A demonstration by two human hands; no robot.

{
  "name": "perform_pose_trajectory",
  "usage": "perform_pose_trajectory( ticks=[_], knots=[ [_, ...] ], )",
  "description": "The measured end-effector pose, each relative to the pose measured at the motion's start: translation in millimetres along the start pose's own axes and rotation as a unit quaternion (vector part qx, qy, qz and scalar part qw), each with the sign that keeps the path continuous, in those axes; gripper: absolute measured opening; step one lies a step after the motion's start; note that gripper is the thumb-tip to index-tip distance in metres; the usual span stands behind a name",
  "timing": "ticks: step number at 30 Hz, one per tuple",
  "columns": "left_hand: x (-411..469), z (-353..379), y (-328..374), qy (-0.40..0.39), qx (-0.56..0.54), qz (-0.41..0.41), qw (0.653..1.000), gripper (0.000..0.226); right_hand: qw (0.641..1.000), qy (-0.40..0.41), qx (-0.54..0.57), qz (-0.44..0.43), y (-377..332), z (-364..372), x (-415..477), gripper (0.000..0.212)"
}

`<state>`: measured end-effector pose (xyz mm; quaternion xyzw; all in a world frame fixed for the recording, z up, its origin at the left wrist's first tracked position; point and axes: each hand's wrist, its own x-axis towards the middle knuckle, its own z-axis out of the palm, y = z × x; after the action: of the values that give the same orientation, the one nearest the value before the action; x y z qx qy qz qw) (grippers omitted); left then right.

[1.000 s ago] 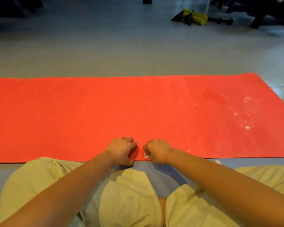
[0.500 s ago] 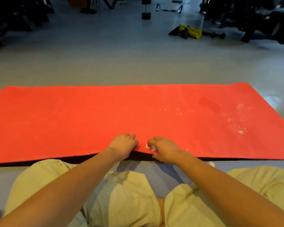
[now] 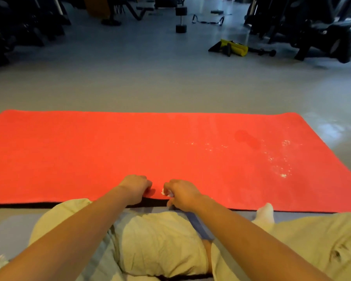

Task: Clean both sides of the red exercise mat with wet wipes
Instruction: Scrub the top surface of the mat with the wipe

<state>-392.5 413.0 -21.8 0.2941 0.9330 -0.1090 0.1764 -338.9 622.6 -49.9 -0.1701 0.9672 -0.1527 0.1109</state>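
The red exercise mat [image 3: 89, 155] lies flat across the grey floor in front of my knees. Its near edge is raised a little, and a dark band of underside or shadow [image 3: 28, 205] runs below it. My left hand [image 3: 135, 187] grips that near edge at the middle, fingers curled over it. Just to its right, my right hand [image 3: 180, 194] grips the same edge and also pinches a small white wet wipe [image 3: 164, 192]. White specks [image 3: 282, 171] and a darker damp patch [image 3: 246, 138] mark the mat's right half.
Grey gym floor stretches beyond the mat. A dumbbell [image 3: 180, 20] stands far back, a yellow and black item [image 3: 234, 50] lies at the back right, and dark machines [image 3: 322, 33] line both sides. My sock [image 3: 264, 214] touches the mat's near edge at right.
Both hands have closed on the mat's near edge and raised it slightly, showing a dark band beneath. The camera has tilted up, so more of the gym is in view.
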Motion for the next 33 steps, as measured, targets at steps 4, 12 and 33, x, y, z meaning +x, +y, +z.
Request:
perform_pose_trajectory(
  ticks=[4,12,33],
  knots=[
    [14,19,4,-0.064,-0.111,-0.040,0.991,0.039,1.000,-0.008,-0.003,-0.013,6,23,-8,0.038],
    [74,18,-12,-0.008,-0.141,-0.061,0.988,0.097,0.994,0.066,-0.016,-0.082,24,41,16,0.021],
    [181,36,-34,0.229,-0.167,-0.085,0.955,0.042,0.991,0.098,-0.010,-0.092,65,23,98,0.026]
  ],
)
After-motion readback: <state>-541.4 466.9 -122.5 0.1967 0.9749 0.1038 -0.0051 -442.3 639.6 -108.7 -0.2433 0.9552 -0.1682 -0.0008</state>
